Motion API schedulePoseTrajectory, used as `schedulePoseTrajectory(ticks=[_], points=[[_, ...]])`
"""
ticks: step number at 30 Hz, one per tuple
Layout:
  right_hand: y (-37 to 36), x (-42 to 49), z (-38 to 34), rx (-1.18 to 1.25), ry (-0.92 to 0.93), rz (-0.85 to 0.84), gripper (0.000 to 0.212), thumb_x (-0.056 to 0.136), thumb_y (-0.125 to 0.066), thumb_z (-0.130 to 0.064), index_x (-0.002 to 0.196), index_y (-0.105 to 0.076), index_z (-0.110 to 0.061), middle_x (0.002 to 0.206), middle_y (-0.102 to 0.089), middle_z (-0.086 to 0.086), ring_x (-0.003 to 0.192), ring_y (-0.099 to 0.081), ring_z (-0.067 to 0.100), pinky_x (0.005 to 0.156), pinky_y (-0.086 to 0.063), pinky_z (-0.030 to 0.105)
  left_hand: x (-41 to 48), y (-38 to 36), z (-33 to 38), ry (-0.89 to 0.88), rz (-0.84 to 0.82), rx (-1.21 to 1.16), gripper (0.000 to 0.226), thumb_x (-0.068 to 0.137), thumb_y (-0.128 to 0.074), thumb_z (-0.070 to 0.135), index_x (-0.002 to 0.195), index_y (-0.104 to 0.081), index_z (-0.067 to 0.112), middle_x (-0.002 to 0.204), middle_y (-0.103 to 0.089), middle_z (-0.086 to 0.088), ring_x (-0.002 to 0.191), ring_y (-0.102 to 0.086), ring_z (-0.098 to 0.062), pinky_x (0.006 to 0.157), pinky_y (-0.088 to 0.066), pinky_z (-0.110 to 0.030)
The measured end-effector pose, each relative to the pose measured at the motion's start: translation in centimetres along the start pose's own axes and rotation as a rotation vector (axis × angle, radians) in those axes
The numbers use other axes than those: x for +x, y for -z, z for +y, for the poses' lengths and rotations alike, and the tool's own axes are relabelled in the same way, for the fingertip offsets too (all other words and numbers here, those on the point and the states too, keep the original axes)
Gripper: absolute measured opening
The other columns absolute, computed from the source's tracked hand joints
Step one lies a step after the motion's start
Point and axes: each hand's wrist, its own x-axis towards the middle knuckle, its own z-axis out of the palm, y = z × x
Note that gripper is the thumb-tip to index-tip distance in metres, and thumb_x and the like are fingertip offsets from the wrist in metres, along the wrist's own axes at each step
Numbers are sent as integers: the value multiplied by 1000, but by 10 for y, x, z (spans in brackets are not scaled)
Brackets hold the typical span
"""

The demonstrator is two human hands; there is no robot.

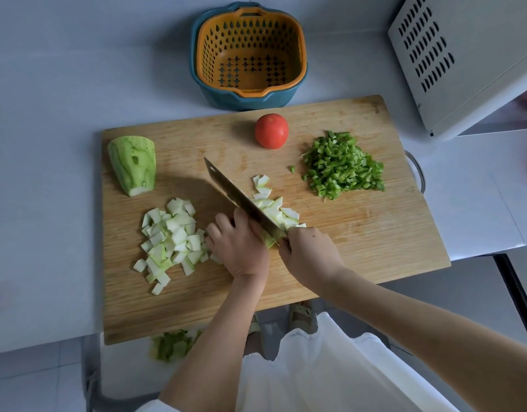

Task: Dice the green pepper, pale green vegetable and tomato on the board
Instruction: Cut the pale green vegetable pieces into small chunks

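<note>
1. Right hand [309, 254] grips knife [241, 197] handle; blade runs diagonally, tip toward board's [360, 233] far-left corner.
2. Left hand [238, 248]: fingers curl on pale vegetable [269, 242], touching blade's left side, mid-board.
3. Tomato [271, 130] whole near far edge.

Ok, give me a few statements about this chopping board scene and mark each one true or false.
The tomato is whole. True.
The green pepper is uncut. False: the green pepper lies diced in a pile on the right of the board.
The right hand grips the knife. True.
The orange colander holds vegetables. False: the orange colander is empty.
All the pale green vegetable is diced. False: a large chunk lies uncut at far left.
</note>
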Motion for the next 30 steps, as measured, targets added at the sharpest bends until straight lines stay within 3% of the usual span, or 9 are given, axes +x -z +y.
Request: schedulePoseTrajectory(ticks=[3,7,10,21,24,30], points=[[2,3,8,80,-3,15,37,95,-41,-20,59,-34,-13,57,-40,2,57,-43,25,48,-29,31,0,-1,0,26,1,8,8,77,-62,12,74,-56,10,72,-52,-13,65,-49,-30,60,-35,-35],[13,-21,7,19,30,37,39,96,-38,-21,58,-28,-16,55,-35,0,47,-30,16,44,-21,27,1,-2,-2,-10,-25,13,16,79,-46,19,76,-56,7,72,-52,-14,66,-50,-31,59,-37,-36],[18,-30,4,-67,30,21,38,96,-36,-21,59,-27,-17,57,-37,0,46,-30,15,42,-22,26,0,-1,-3,-12,-49,17,22,79,-43,21,79,-58,5,73,-52,-15,67,-51,-31,59,-37,-36],[5,-4,10,94,-2,32,38,94,-41,-20,57,-32,-13,55,-37,1,48,-31,16,44,-23,28,0,-1,0,40,-2,10,8,78,-54,10,77,-47,8,75,-56,-14,69,-54,-31,62,-42,-36],[15,-22,10,62,32,48,39,94,-40,-19,56,-29,-14,52,-34,0,46,-28,16,44,-20,27,2,0,-2,28,-16,33,26,70,-62,5,82,-40,12,74,-54,-13,67,-52,-30,61,-41,-35],[16,-31,0,-65,22,21,39,96,-37,-20,58,-27,-17,56,-35,-1,45,-29,14,42,-21,26,1,-1,-3,5,-48,3,39,66,-69,4,83,-36,15,73,-51,-12,66,-50,-29,60,-38,-36]])
